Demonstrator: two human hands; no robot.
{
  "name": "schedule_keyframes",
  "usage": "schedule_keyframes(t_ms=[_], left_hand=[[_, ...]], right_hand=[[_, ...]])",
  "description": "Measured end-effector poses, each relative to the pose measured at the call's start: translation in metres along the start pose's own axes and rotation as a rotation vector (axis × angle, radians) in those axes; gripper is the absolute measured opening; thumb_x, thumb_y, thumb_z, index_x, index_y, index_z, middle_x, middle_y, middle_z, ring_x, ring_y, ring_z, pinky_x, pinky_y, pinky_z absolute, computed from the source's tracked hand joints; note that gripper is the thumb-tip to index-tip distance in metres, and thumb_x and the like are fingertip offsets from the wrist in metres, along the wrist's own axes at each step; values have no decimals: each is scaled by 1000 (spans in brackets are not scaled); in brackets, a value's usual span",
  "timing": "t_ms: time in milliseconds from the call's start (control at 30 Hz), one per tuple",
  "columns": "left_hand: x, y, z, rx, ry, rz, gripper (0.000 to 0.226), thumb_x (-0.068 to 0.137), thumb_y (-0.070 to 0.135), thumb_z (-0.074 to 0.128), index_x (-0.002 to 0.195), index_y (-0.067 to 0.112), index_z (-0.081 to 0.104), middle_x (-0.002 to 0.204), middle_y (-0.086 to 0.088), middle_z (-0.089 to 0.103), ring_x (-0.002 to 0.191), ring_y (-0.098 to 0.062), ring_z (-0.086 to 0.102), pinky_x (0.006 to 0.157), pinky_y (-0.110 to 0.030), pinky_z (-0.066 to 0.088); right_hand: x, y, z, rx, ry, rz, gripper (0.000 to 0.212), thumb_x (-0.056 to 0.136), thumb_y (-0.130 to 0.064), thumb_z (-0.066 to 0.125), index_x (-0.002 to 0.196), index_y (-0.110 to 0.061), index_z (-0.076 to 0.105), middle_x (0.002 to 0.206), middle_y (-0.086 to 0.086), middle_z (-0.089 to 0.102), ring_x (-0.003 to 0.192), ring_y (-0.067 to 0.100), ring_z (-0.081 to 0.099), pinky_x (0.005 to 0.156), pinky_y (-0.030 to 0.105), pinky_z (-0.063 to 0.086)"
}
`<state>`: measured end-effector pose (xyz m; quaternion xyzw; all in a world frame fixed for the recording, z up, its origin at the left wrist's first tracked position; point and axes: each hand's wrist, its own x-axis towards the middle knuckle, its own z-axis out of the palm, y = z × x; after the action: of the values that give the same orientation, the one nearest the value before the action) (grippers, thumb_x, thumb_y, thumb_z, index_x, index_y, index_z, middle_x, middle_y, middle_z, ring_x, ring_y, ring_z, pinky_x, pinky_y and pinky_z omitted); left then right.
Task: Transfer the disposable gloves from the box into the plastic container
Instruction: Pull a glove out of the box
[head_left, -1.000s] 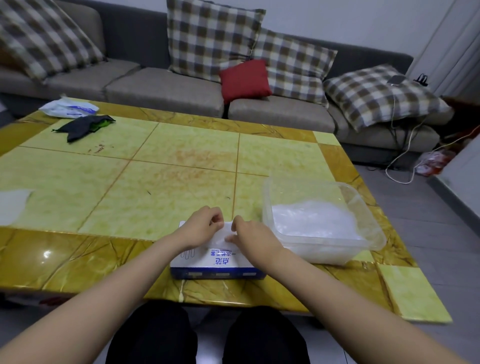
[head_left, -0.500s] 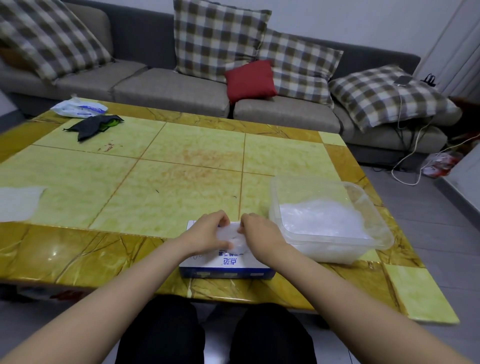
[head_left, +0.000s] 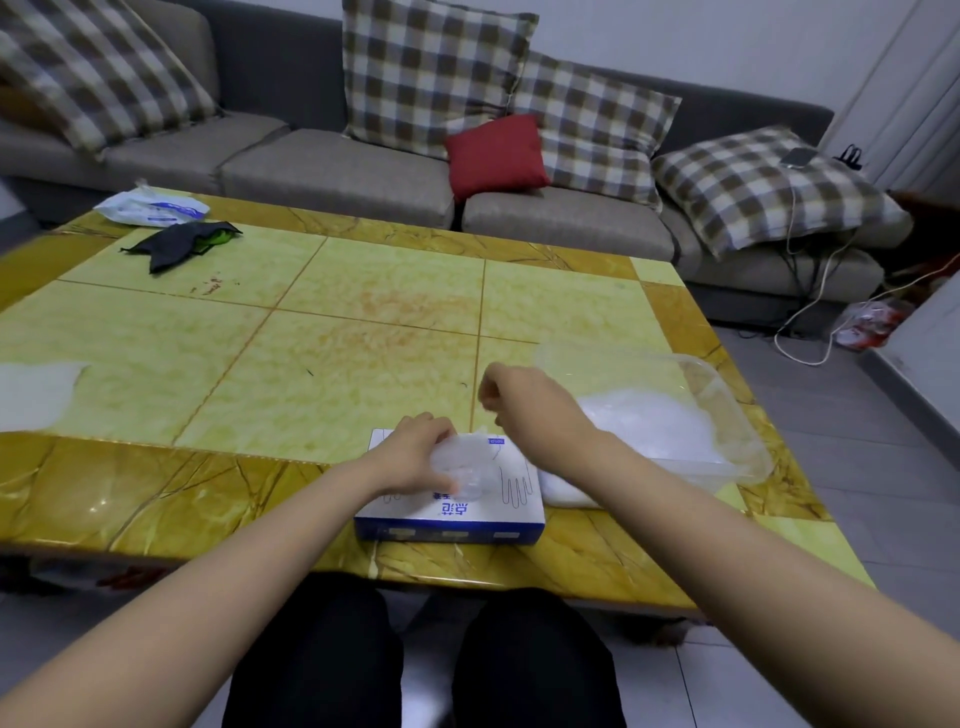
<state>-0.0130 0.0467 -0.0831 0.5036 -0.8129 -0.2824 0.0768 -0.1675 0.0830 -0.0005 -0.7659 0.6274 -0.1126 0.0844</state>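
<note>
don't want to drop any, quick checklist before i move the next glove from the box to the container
1. The box held steady: ok. The left hand rests on it and grips the glove wad at the opening. The box lies flat on the table.
2. Grip of the right hand on a glove: cannot tell. Its fingers are curled above the table, and no clear film shows in them.
3. The plastic container open: ok, no lid on it.
4. Room inside: ok, the glove pile seems to lie below the rim.
5. Path from box to container: ok, they sit side by side.
</note>
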Motion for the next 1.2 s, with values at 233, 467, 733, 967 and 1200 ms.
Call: schedule_keyframes(t_ms=[233, 467, 733, 967, 1200], left_hand=[[-9, -2, 4, -61, 102, -67, 42, 75, 25, 73, 110, 14, 54, 104, 4, 49, 93, -12, 44, 71, -21, 31], [-8, 2, 6, 74, 67, -78, 47, 74, 35, 74, 111, 17, 52, 103, 8, 42, 101, -13, 42, 76, -27, 37], [-2, 9, 6, 127, 48, -77, 37, 73, 38, 72, 94, 20, 47, 95, 9, 38, 94, -13, 39, 68, -27, 33], [-1, 5, -4, 46, -35, -16, 29, 79, 28, 72, 95, 11, 54, 91, 0, 45, 83, -17, 41, 66, -27, 32], [7, 4, -1, -42, 78, -124, 39, 93, 23, 57, 62, 17, 34, 65, 1, 36, 68, -19, 36, 51, -25, 21]], right_hand=[[-6, -7, 44, -63, -145, 3, 26, 96, -29, 52, 115, -13, 59, 114, 6, 59, 102, 27, 58, 78, 34, 43], [-7, 1, 40, -70, -49, -9, 18, 99, -19, 45, 101, -9, 60, 103, 8, 57, 92, 29, 58, 69, 31, 37], [-4, 18, 25, 60, 48, 148, 14, 95, -6, 46, 94, -4, 60, 103, 11, 60, 94, 29, 58, 71, 34, 41], [-8, 10, 34, 96, 157, 90, 7, 96, -13, 49, 101, -9, 50, 101, 5, 50, 75, 25, 49, 64, 34, 34], [-21, 15, 54, -87, -196, -36, 34, 89, -31, 61, 119, -17, 54, 121, 0, 56, 110, 20, 53, 86, 32, 42]])
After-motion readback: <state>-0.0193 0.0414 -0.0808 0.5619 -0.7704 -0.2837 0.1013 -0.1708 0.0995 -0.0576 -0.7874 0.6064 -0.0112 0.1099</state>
